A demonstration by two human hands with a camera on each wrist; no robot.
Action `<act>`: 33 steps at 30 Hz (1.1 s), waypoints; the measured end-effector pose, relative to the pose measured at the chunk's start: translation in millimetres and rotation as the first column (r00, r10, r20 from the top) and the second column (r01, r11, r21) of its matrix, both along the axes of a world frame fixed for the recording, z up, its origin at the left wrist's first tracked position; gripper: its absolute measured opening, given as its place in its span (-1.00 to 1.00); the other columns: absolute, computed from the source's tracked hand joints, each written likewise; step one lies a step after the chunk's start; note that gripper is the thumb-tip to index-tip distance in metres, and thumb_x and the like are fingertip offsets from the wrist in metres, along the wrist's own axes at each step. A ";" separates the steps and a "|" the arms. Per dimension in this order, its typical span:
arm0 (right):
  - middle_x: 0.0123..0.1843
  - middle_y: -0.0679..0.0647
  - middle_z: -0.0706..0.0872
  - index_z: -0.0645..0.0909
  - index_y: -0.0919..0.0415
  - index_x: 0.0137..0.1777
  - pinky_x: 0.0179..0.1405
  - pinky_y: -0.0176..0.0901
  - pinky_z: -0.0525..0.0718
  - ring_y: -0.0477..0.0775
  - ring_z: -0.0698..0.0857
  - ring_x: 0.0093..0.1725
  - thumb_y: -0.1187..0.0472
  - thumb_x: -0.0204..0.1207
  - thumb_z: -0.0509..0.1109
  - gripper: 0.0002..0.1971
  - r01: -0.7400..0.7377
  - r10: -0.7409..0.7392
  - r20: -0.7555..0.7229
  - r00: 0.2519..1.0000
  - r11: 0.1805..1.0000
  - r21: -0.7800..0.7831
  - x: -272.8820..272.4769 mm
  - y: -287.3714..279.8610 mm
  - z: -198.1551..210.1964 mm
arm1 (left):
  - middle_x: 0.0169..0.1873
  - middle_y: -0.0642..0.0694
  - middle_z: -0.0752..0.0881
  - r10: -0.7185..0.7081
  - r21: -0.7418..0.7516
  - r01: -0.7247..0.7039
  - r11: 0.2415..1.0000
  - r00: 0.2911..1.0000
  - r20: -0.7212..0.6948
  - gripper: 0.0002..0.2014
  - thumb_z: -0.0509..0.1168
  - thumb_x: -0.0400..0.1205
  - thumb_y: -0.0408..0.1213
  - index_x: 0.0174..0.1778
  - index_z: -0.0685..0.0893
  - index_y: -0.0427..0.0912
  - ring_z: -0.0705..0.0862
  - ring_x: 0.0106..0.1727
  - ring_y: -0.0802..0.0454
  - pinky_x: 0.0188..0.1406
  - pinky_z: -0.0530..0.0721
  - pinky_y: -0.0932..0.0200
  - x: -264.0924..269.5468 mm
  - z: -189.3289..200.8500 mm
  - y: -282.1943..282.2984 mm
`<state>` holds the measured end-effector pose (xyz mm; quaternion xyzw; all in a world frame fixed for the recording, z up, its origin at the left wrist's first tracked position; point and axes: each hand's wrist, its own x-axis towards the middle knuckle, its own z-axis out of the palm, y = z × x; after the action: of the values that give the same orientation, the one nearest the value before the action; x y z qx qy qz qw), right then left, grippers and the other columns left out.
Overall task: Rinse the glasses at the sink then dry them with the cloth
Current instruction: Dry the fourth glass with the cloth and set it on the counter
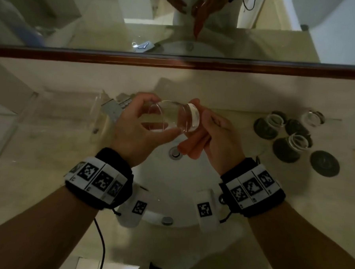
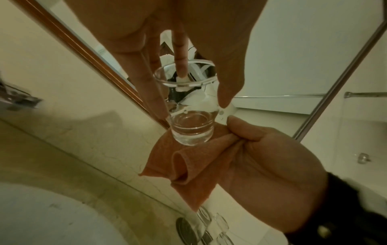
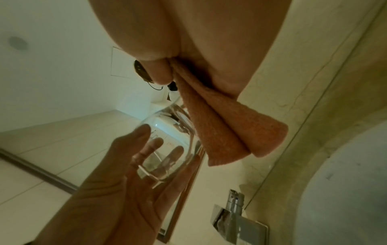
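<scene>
Head view: you held a clear glass point(image 1: 172, 118) on its side above the sink point(image 1: 161, 187), probably so any drips would fall into the basin while you dried it. Your left hand point(image 1: 135, 128) curled round the open end, fingers over the top and thumb beneath the rim. Your right hand point(image 1: 215, 134) was closed on an orange cloth point(image 1: 189, 148), bunched in its folded fingers. The glass's thick base pointed toward that hand; in the left wrist view it lay against the cloth, just beside your right thumb. The cloth's loose end hung below your right fingers, toward the drain point(image 1: 174, 152). To the right of your right hand, well apart, more glasses point(image 1: 298, 140) stood on dark round coasters point(image 1: 324, 165) on the counter.
</scene>
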<state>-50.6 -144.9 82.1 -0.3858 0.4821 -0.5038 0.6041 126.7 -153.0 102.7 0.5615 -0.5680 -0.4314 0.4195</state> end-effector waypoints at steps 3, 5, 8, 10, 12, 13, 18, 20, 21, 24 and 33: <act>-0.09 0.73 0.68 0.69 -0.06 0.20 0.27 0.12 0.73 0.55 0.73 -0.09 0.16 0.82 0.06 -0.67 -0.029 0.028 -0.022 0.999 0.998 -0.047 8.2 6.5 8.6 | 0.01 0.00 0.75 0.035 0.000 -0.035 0.999 0.999 0.012 -0.44 0.70 0.29 -0.36 0.12 0.61 -0.01 0.84 -0.05 0.02 -0.02 0.86 -0.10 17.7 -2.2 -3.8; -0.29 0.57 0.72 0.64 0.05 0.36 -0.02 0.00 0.79 0.33 0.78 -0.30 0.11 0.81 0.07 -0.67 -0.029 0.026 -0.040 0.999 0.996 -0.082 11.6 5.9 12.0 | 0.06 -0.06 0.76 0.003 0.007 -0.003 1.000 1.000 0.001 -0.42 0.71 0.28 -0.35 0.15 0.61 -0.03 0.86 -0.06 -0.07 -0.02 0.86 -0.09 25.3 -0.8 -2.4; -0.15 0.54 0.76 0.68 -0.05 0.31 -0.21 0.08 0.78 0.33 0.78 -0.22 0.02 0.70 0.14 -0.66 0.013 -0.015 -0.024 1.000 0.996 -0.083 17.1 1.2 19.0 | 0.14 -0.15 0.74 -0.095 -0.040 0.094 0.995 0.995 -0.023 -0.35 0.70 0.24 -0.24 0.23 0.60 -0.15 0.86 -0.04 -0.10 -0.03 0.86 -0.04 25.2 8.7 4.9; -0.13 0.46 0.77 0.74 -0.13 0.20 -0.01 0.57 0.72 0.66 0.71 0.01 0.01 0.69 0.16 -0.69 0.027 -0.028 -0.010 1.000 0.997 -0.073 20.0 0.4 20.6 | 0.14 -0.13 0.74 -0.115 -0.096 0.113 0.989 0.993 -0.017 -0.33 0.69 0.24 -0.16 0.24 0.60 -0.16 0.85 -0.01 -0.10 -0.04 0.85 -0.01 22.9 14.7 7.3; 0.01 0.66 0.68 0.75 -0.14 0.18 0.23 0.68 0.57 0.76 0.64 0.12 0.07 0.78 0.12 -0.67 0.019 -0.021 -0.023 1.000 0.997 -0.076 22.4 5.7 23.6 | 0.10 -0.08 0.75 -0.094 -0.126 0.092 0.988 0.996 -0.011 -0.35 0.69 0.25 -0.15 0.22 0.60 -0.15 0.84 0.00 -0.10 -0.04 0.85 0.03 23.4 17.5 5.3; 0.07 0.77 0.61 0.77 -0.15 0.15 0.33 0.62 0.55 0.76 0.63 0.13 0.10 0.80 0.08 -0.62 0.016 -0.018 -0.020 1.000 0.996 -0.089 24.0 9.2 25.1 | 0.08 -0.07 0.75 -0.076 -0.126 0.074 0.989 0.997 -0.017 -0.39 0.70 0.28 -0.22 0.21 0.60 -0.15 0.83 0.01 -0.09 -0.04 0.84 0.05 25.0 17.9 3.4; -0.25 0.71 0.66 0.70 -0.10 0.31 -0.17 0.21 0.75 0.53 0.76 -0.28 -0.01 0.70 0.11 -0.63 0.017 -0.031 -0.073 0.997 0.983 -0.184 23.1 14.7 29.5 | 0.09 -0.11 0.76 -0.057 -0.064 0.055 0.996 0.998 -0.032 -0.42 0.68 0.29 -0.45 0.18 0.61 -0.13 0.84 -0.02 -0.10 -0.05 0.85 0.07 38.7 16.0 -2.2; -0.33 0.47 0.76 0.61 0.02 0.43 -0.40 -0.06 0.71 0.21 0.80 -0.40 -0.01 0.71 0.11 -0.60 -0.013 -0.021 -0.170 0.985 0.981 -0.195 19.7 8.2 28.0 | 0.12 -0.11 0.76 -0.124 -0.058 0.124 0.991 0.992 -0.007 -0.37 0.71 0.26 -0.40 0.21 0.62 -0.15 0.85 -0.03 -0.09 -0.07 0.86 0.05 38.5 17.9 -0.9; -0.22 0.24 0.85 0.59 0.01 0.43 -0.38 -0.12 0.73 0.07 0.82 -0.32 0.03 0.75 0.10 -0.63 -0.026 -0.011 -0.187 0.982 0.981 -0.193 19.7 5.3 28.2 | 0.13 -0.13 0.75 -0.161 -0.062 0.161 0.985 0.987 0.009 -0.36 0.71 0.25 -0.37 0.23 0.62 -0.16 0.85 -0.03 -0.08 -0.08 0.86 0.05 36.6 19.0 0.5; 0.26 -0.08 0.81 0.55 0.13 0.50 -0.31 -0.39 0.72 -0.24 0.77 -0.22 0.19 0.81 0.08 -0.64 -0.057 0.011 -0.239 0.971 0.981 -0.184 20.9 3.7 29.2 | 0.14 -0.09 0.75 -0.193 -0.065 0.196 0.978 0.980 0.044 -0.35 0.72 0.25 -0.32 0.24 0.63 -0.11 0.84 -0.01 -0.04 -0.08 0.86 0.06 31.6 20.5 2.7; -0.12 0.28 0.81 0.75 0.05 0.03 0.26 0.45 0.69 0.57 0.75 0.04 0.14 0.80 0.10 -0.65 0.079 -0.080 -0.080 0.994 0.997 -0.014 20.1 9.6 33.1 | 0.10 0.00 0.78 -0.045 -0.050 0.045 0.998 0.999 0.011 -0.38 0.71 0.29 -0.31 0.23 0.61 -0.08 0.85 0.00 0.01 0.01 0.85 -0.03 27.8 8.7 -0.2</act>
<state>-30.4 -135.3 115.2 -0.3895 0.5183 -0.5141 0.5616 154.5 -153.2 111.4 0.5399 -0.5933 -0.4235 0.4210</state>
